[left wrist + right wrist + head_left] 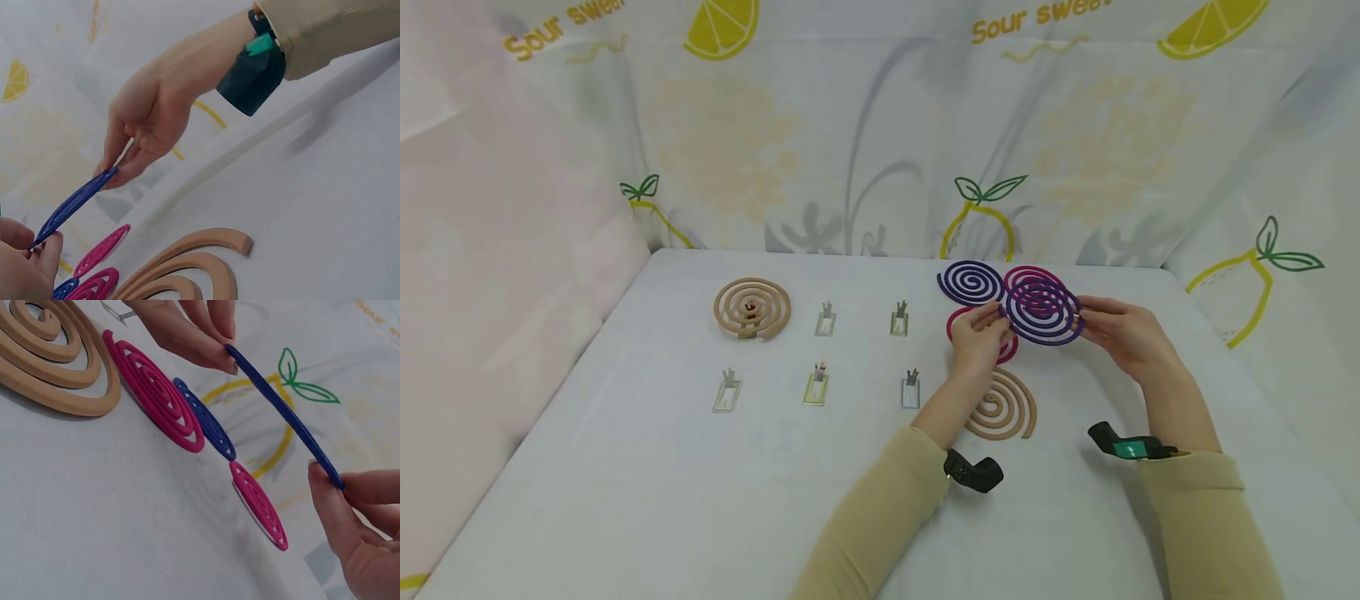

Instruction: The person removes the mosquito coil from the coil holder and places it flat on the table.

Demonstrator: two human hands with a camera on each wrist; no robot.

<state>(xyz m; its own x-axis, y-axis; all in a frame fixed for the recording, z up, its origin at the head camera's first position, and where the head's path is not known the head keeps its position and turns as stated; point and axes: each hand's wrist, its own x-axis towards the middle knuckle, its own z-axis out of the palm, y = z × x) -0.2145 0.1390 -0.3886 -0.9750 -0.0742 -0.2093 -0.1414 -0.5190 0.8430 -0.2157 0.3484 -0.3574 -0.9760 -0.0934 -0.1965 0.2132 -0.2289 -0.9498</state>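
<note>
A blue-purple mosquito coil (287,415) is held up off the table between both hands. My left hand (977,350) pinches its left edge, and my right hand (1131,337) pinches the right edge between thumb and fingers. In the right wrist view the coil appears nearly edge-on. Beneath and behind it lie a pink coil (1028,268), partly covered in the head view, and another blue-purple coil (972,282). A second pink coil (159,394) is partly hidden by my left hand in the head view. Nearer me lies a tan coil (1028,404), partly behind my left forearm.
At the left, another tan coil (722,308) has a metal piece at its centre. Several small metal coil stands, such as a silver one (911,392) and a yellowish one (816,390), stand on the white table (700,500). A printed cloth (865,125) hangs behind.
</note>
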